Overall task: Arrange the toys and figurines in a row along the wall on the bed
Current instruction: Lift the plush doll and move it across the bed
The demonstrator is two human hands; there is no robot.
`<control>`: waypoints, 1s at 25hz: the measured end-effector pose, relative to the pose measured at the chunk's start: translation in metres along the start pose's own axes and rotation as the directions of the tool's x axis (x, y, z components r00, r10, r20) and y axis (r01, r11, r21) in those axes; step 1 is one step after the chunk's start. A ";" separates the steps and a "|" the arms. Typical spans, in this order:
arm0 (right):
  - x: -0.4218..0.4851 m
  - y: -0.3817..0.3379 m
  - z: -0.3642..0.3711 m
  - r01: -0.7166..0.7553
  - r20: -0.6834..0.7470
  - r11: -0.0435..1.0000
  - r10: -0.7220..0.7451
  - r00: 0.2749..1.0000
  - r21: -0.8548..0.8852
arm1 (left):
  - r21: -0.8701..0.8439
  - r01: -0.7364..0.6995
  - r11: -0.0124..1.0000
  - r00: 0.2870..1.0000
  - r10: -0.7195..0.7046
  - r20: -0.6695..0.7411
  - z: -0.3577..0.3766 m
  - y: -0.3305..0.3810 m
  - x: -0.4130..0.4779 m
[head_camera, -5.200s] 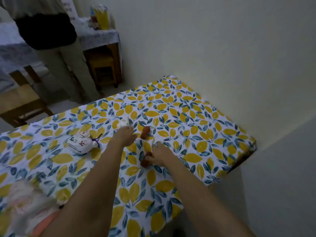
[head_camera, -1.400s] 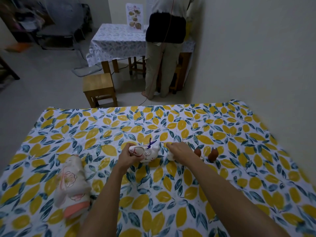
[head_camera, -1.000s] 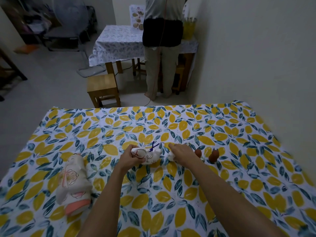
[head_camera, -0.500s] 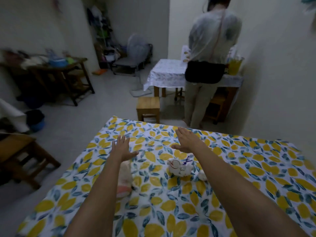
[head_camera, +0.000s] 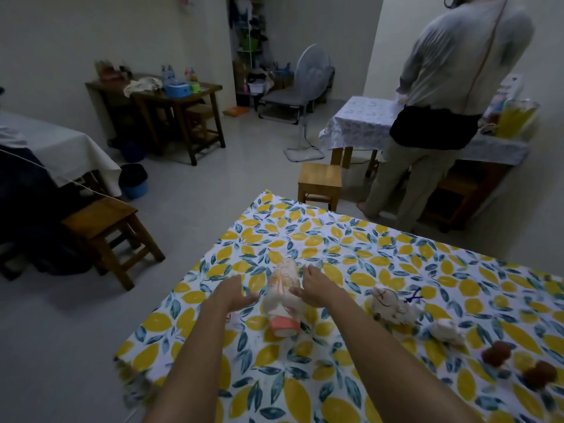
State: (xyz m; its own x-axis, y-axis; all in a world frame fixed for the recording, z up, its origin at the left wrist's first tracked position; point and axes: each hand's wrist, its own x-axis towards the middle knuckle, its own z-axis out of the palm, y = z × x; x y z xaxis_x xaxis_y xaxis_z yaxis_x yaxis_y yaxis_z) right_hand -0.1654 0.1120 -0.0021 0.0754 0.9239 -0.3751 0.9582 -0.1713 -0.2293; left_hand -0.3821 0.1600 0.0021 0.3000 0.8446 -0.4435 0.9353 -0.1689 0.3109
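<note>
A tall white figurine with a pink base (head_camera: 283, 300) lies on its side on the bed with the lemon-print sheet (head_camera: 360, 251). My left hand (head_camera: 233, 293) is open just left of it, and my right hand (head_camera: 314, 290) is open just right of it, fingers near its sides. To the right lie a white toy with a purple thread (head_camera: 392, 306), a small white figurine (head_camera: 447, 331) and two brown round toys (head_camera: 496, 354) (head_camera: 540, 374).
The bed's near-left corner (head_camera: 131, 361) drops to the grey floor. Wooden stools (head_camera: 319, 181) (head_camera: 110, 230) stand beside the bed. A person (head_camera: 442, 96) stands at a covered table (head_camera: 366, 123) beyond the bed. A fan (head_camera: 312, 77) stands farther back.
My view swung left and down. Both hands moved from above the sheet to either side of the tall figurine. Earlier my left hand let go of the white toy with the purple thread.
</note>
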 end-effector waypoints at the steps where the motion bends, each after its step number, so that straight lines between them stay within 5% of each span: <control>1: 0.007 -0.004 0.011 -0.052 0.007 0.995 0.052 0.999 0.084 | -0.070 -0.007 0.997 0.999 0.011 0.052 0.012 0.000 0.008; 4: 0.022 -0.012 0.027 -0.149 0.096 0.942 0.125 0.987 0.300 | -0.364 -0.019 0.931 0.982 0.087 0.170 0.040 0.005 0.028; 7: 0.034 -0.016 0.033 -0.177 0.066 0.844 0.167 0.984 0.506 | -0.718 0.094 0.689 0.943 0.170 0.286 0.044 0.011 0.042; 9: 0.031 -0.017 0.029 -0.186 0.052 0.790 0.192 0.980 0.585 | -0.790 0.144 0.595 0.932 0.187 0.310 0.036 0.017 0.043; 14: 0.017 0.004 -0.005 -0.136 -0.036 0.561 0.285 0.958 0.816 | -0.789 0.023 0.614 0.959 0.211 0.192 0.007 0.053 0.050; 21: -0.013 0.049 -0.054 -0.102 -0.124 0.566 0.348 0.929 0.818 | -0.605 -0.383 0.698 0.918 0.358 -0.168 0.014 0.127 0.049; 25: -0.027 0.053 -0.040 -0.128 -0.126 0.574 0.382 0.916 0.808 | -0.493 -0.495 0.716 0.868 0.437 -0.237 0.030 0.133 0.047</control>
State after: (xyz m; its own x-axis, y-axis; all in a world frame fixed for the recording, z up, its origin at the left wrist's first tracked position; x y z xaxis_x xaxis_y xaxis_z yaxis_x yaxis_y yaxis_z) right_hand -0.1061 0.0918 0.0317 0.4695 0.8236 -0.3181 0.3174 -0.4936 -0.8097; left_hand -0.2380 0.1616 -0.0025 0.6250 0.7791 -0.0499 0.4283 -0.2888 0.8562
